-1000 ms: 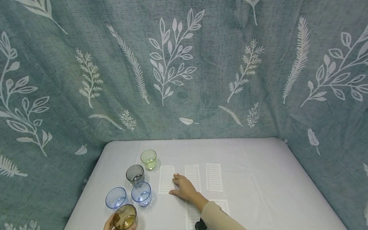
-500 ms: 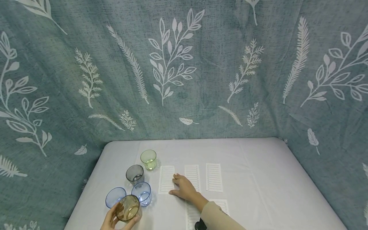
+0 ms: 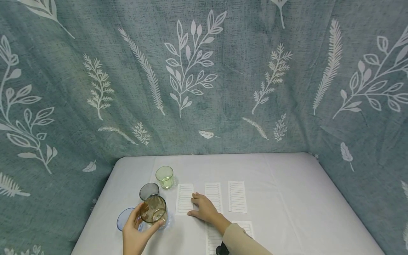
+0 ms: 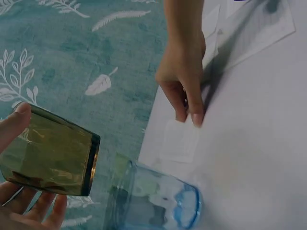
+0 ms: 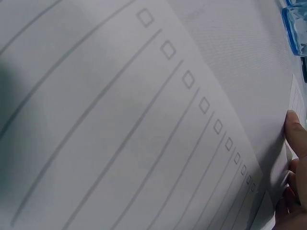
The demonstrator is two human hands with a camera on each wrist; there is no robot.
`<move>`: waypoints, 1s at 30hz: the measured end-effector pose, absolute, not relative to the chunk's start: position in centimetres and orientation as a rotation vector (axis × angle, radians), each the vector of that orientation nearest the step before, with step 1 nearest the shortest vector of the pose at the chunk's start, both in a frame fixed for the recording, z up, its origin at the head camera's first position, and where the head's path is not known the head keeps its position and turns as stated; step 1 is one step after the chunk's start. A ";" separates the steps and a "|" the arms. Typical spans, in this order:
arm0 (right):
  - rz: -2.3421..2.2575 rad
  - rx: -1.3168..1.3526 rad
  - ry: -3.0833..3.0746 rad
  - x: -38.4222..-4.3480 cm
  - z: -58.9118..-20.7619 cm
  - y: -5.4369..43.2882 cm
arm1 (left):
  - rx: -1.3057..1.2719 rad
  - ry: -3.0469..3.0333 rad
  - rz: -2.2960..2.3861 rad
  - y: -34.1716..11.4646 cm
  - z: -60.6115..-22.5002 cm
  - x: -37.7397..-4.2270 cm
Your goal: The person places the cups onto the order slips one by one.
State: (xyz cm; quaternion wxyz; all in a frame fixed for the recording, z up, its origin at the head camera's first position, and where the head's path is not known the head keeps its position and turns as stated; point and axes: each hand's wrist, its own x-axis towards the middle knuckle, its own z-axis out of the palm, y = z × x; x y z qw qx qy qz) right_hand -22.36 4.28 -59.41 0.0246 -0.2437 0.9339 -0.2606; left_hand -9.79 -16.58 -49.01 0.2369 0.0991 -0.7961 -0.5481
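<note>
My left hand (image 3: 135,228) grips an amber drinking glass (image 3: 153,209) round its side, thumb on one side and fingers on the other. In the left wrist view the glass (image 4: 50,153) is held up, apart from the blue glass (image 4: 158,203) standing below it. The head view has that blue glass mostly hidden behind the amber one. A second blue glass (image 3: 123,217) stands left of my hand, partly covered by it. My right hand (image 3: 205,209) rests with its fingertips at the right edge of a lined paper sheet (image 3: 183,200).
A smoky grey glass (image 3: 148,190) and a green glass (image 3: 164,177) stand farther back. More lined sheets lie right of and under the right arm, including a middle sheet (image 3: 214,191) and a right sheet (image 3: 237,197). A leaf-patterned curtain (image 3: 229,88) hangs behind the white table (image 3: 293,205).
My left hand has carried the amber glass away from the near edge and to the right, over the nearer blue glass. My right hand has stayed in place.
</note>
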 end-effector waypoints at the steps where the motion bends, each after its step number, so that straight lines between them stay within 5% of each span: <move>1: -0.808 -0.755 2.889 -22.4 -59.4 4.3 | 0.242 -2.180 -1.497 -16.5 -48.9 -10.1; 30: -0.810 -0.802 2.895 -22.5 -59.2 4.3 | -0.041 -2.381 -1.757 -14.2 -50.2 -20.2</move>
